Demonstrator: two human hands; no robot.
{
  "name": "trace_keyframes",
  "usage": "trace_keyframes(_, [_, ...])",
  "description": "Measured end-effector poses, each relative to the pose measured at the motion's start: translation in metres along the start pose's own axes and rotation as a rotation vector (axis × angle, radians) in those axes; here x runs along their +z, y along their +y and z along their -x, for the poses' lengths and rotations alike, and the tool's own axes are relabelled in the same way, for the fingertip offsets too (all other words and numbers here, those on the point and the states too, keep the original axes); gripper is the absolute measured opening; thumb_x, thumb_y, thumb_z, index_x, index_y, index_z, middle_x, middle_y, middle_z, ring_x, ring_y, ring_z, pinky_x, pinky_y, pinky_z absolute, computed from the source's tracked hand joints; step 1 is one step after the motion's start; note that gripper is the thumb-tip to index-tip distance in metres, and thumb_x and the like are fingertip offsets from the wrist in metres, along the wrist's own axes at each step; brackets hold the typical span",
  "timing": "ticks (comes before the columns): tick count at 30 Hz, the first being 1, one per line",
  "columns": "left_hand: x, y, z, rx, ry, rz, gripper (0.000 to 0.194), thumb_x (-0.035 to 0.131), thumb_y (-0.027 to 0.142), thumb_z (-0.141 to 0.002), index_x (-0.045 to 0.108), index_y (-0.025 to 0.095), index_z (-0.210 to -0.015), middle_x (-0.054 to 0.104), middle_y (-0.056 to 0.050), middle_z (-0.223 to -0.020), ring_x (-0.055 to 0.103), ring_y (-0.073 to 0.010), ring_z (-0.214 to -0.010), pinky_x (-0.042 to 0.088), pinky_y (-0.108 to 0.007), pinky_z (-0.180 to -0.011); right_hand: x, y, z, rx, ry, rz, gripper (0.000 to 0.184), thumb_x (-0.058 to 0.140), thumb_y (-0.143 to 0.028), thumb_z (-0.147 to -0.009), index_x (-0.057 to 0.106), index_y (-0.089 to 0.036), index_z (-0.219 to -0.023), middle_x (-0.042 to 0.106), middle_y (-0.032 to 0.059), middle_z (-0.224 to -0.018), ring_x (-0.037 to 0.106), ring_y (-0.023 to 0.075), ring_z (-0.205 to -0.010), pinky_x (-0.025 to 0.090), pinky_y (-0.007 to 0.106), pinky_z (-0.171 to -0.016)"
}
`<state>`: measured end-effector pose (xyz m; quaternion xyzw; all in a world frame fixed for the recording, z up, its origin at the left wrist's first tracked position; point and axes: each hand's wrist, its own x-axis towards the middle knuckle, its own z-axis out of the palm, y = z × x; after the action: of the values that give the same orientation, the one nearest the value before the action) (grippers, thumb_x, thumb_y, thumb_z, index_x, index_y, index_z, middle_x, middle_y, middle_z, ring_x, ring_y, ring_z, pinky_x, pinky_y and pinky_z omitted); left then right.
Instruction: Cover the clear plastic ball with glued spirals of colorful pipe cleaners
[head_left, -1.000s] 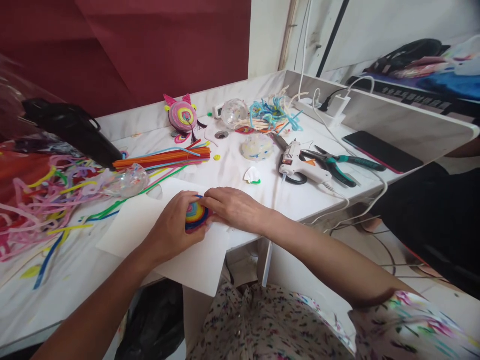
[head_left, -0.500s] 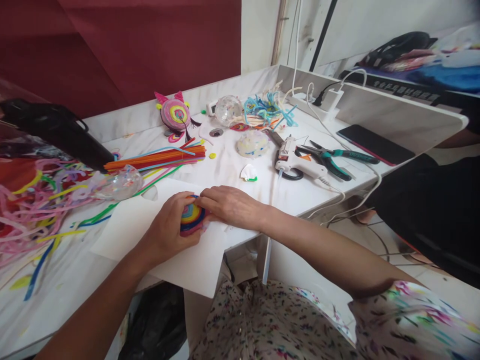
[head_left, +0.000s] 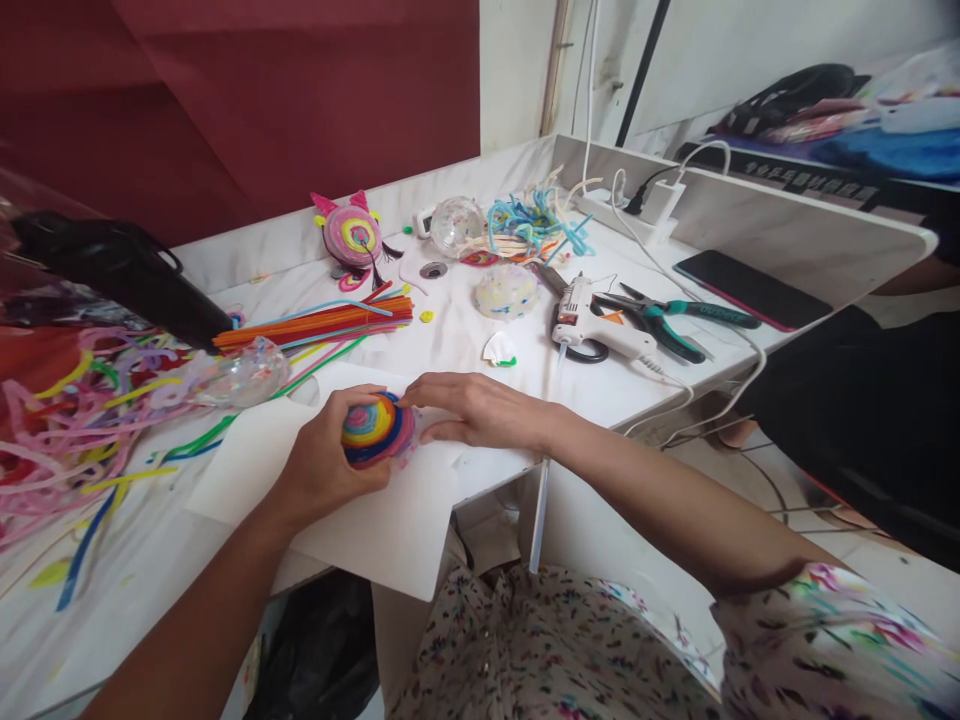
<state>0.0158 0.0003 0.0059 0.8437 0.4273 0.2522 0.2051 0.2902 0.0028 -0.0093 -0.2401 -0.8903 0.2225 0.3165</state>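
Note:
My left hand grips a round dome coiled with rings of fuzzy pipe cleaner in pink, teal, yellow, orange and dark blue, with pink at its lower edge. Thumb and fingers span its left side. At the dome's right edge is my right hand, its fingers stretched out and the thumb apart below them. Its fingertips reach the dome's rim; whether they press on it I cannot tell. Both hands are over a white paper sheet that overhangs the table's front edge.
A glue gun with a long glue stick lies right of centre, beside teal-handled pliers and a phone. Orange pipe cleaners and a clear plastic piece lie left. A pink decorated ball stands behind.
The dome has turned in my left hand, showing more of its coiled face and moving slightly left. My right hand's fingers have drawn back to its right edge and opened from the thumb.

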Motion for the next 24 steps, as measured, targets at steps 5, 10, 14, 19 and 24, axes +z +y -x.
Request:
trace_keyframes(5, [-0.003, 0.002, -0.002, -0.023, 0.028, 0.066, 0.057, 0.080, 0.033, -0.071, 0.057, 0.032, -0.123, 0.074, -0.007, -0.142, 0.077, -0.0348, -0.121, 0.069, -0.050, -0.096, 0.004, -0.004, -0.007, 0.036, 0.020, -0.005, 0.030, 0.073, -0.027, -0.107, 0.067, -0.016, -0.135, 0.073, 0.0146, -0.128, 0.073, 0.0256, -0.116, 0.061, 0.044, -0.100])
trace_keyframes(10, [-0.002, 0.010, -0.003, -0.068, 0.055, 0.089, 0.055, 0.079, 0.036, -0.069, 0.057, 0.029, -0.118, 0.076, -0.011, -0.136, 0.079, -0.0335, -0.117, 0.069, -0.049, -0.096, 0.008, -0.008, -0.012, 0.052, 0.036, 0.085, 0.031, 0.076, -0.028, -0.105, 0.069, -0.015, -0.132, 0.074, 0.0134, -0.123, 0.074, 0.0252, -0.109, 0.060, 0.040, -0.096])
trace_keyframes(14, [-0.001, 0.012, -0.002, -0.073, 0.064, 0.125, 0.054, 0.080, 0.038, -0.069, 0.057, 0.026, -0.116, 0.077, -0.013, -0.132, 0.080, -0.0339, -0.114, 0.069, -0.049, -0.093, 0.014, -0.009, -0.015, 0.034, 0.021, 0.214, 0.032, 0.073, -0.034, -0.107, 0.068, -0.014, -0.132, 0.076, 0.0130, -0.117, 0.074, 0.0250, -0.103, 0.059, 0.039, -0.092])
trace_keyframes(19, [-0.001, 0.011, 0.000, -0.065, 0.066, 0.129, 0.058, 0.079, 0.028, -0.067, 0.059, 0.026, -0.122, 0.078, -0.011, -0.130, 0.080, -0.0321, -0.114, 0.069, -0.045, -0.094, 0.019, -0.009, -0.019, -0.015, -0.011, 0.421, 0.029, 0.073, -0.035, -0.107, 0.069, -0.013, -0.126, 0.078, 0.0136, -0.113, 0.074, 0.0252, -0.099, 0.054, 0.038, -0.085])
trace_keyframes(24, [-0.002, 0.015, 0.000, -0.093, 0.066, 0.145, 0.061, 0.077, 0.027, -0.064, 0.059, 0.026, -0.123, 0.078, -0.008, -0.122, 0.080, -0.0299, -0.107, 0.069, -0.043, -0.091, 0.019, -0.011, -0.019, -0.051, -0.022, 0.537, 0.024, 0.068, -0.036, -0.110, 0.071, -0.014, -0.120, 0.079, 0.0133, -0.111, 0.073, 0.0251, -0.095, 0.049, 0.039, -0.082])
